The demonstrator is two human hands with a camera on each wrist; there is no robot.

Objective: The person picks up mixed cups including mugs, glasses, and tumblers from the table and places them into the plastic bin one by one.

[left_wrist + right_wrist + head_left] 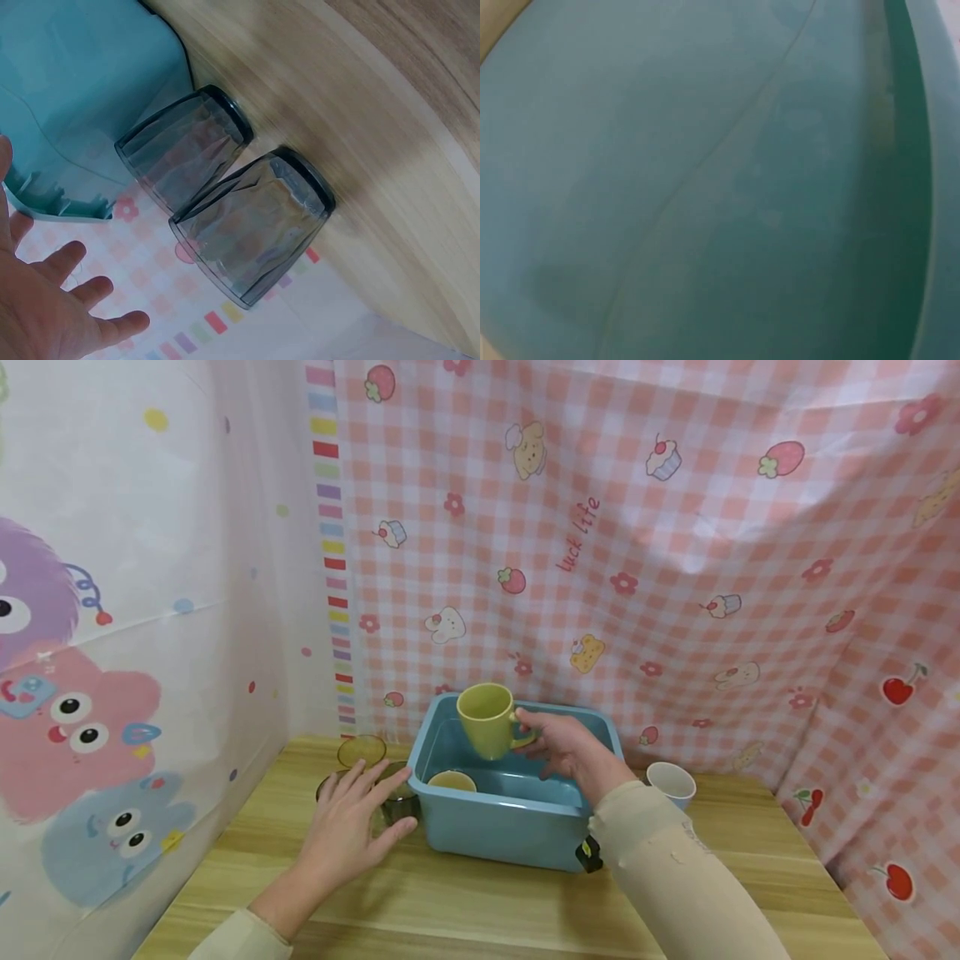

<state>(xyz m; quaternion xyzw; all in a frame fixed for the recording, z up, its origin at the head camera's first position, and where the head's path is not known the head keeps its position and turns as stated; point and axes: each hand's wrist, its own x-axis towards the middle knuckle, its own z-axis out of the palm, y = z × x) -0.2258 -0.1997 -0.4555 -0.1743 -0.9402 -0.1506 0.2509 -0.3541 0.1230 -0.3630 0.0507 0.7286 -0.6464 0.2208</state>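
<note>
Green mug point(487, 720) hangs over the blue tub point(495, 827), its handle gripped by the right hand point(566, 750); the left hand point(348, 827), fingers spread, hovers by the dark glasses point(225, 217).

Soft, even, bright indoor light; wide-angle edge bending; blurred, featureless right wrist view.

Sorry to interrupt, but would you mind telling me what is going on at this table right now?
A person's right hand holds a green mug by its handle above a blue tub, which already has a yellow cup inside. The left hand, fingers spread, reaches toward two dark glasses standing beside the tub on the wooden table. A white cup stands to the tub's right.
</note>
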